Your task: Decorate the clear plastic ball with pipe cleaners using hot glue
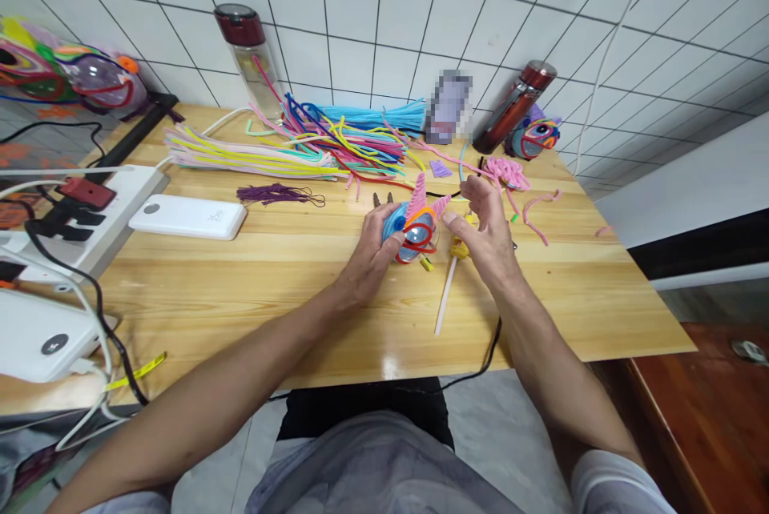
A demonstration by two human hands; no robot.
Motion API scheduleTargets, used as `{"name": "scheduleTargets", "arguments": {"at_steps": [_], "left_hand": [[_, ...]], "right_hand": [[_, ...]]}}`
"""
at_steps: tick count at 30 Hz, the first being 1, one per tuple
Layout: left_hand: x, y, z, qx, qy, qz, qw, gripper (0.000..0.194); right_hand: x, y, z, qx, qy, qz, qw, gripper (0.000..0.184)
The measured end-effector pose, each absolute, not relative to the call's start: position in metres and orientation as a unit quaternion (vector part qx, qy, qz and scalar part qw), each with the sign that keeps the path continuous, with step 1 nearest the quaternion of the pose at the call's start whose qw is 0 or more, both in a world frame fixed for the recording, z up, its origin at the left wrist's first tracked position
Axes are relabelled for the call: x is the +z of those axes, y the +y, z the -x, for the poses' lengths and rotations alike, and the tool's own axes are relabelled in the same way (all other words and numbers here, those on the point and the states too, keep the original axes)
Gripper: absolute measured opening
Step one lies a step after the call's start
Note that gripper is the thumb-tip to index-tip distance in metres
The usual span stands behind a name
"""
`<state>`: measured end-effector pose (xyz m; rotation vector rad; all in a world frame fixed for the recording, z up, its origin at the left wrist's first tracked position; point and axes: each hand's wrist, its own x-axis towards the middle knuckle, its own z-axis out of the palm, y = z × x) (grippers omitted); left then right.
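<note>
My left hand (pixel 376 246) is closed around a small round craft figure (pixel 414 234), a clear ball wrapped with blue, red and orange pipe cleaners. Two pink pointed pieces (pixel 418 194) stick up from its top. My right hand (pixel 485 230) is just right of the figure, thumb and fingers apart, its thumb close to the tip of one pink piece; whether they touch I cannot tell. Partly hidden beneath that hand lies a yellow glue gun (pixel 460 247) with a white glue stick (pixel 444 298) pointing toward me. Dark plier tips (pixel 383 199) show behind my left hand.
Bundles of colored pipe cleaners (pixel 348 138) lie along the back. A clear bottle (pixel 249 58), a red flask (pixel 513 106) and another decorated ball (pixel 533 135) stand by the wall. Purple tassels (pixel 279 194), a white power bank (pixel 187 216) and a power strip (pixel 102 214) are leftward.
</note>
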<state>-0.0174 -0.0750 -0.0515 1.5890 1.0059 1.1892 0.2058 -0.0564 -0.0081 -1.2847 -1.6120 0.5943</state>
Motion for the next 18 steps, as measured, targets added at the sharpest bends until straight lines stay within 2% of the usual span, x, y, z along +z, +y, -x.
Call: {"name": "scheduleTargets", "arguments": {"at_steps": [12,18], "left_hand": [[-0.0487,-0.0753,0.0189,0.470,0.406,-0.643,0.448,0.055],[-0.0475,-0.0758,0.0193,0.467,0.411,-0.642,0.448,0.056]], "right_hand": [[-0.0112,-0.0611,-0.2003,0.229,-0.684,0.526,0.450,0.081],[-0.0105,-0.0587,-0.2046,0.295,-0.647,0.514,0.480,0.074]]}}
